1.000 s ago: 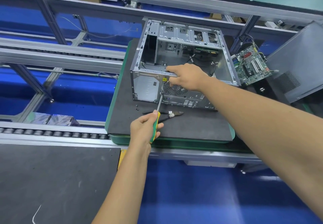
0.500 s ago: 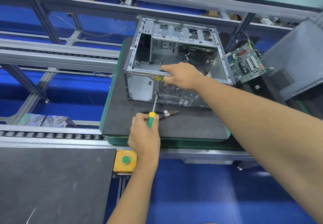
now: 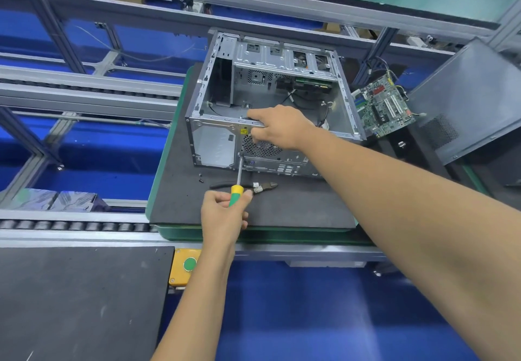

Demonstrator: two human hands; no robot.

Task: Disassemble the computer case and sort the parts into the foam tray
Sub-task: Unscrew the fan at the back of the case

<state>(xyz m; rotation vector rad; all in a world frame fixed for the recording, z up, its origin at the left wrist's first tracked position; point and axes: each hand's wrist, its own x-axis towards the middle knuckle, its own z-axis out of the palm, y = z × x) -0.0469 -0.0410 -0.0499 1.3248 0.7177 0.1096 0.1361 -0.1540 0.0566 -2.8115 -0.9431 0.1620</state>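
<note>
Computer case [image 3: 214, 146] under screwdriver [image 3: 238, 176] tip

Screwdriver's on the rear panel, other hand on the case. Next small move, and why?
Probably keep turning the screwdriver to back the screw out: the left hand grips its handle, the tip sits on the computer case rear beside the fan grille, and the right hand steadies the top edge.

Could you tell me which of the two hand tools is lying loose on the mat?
The cutting pliers, lying untouched before the case; the left hand grips the green-handled screwdriver.
</note>
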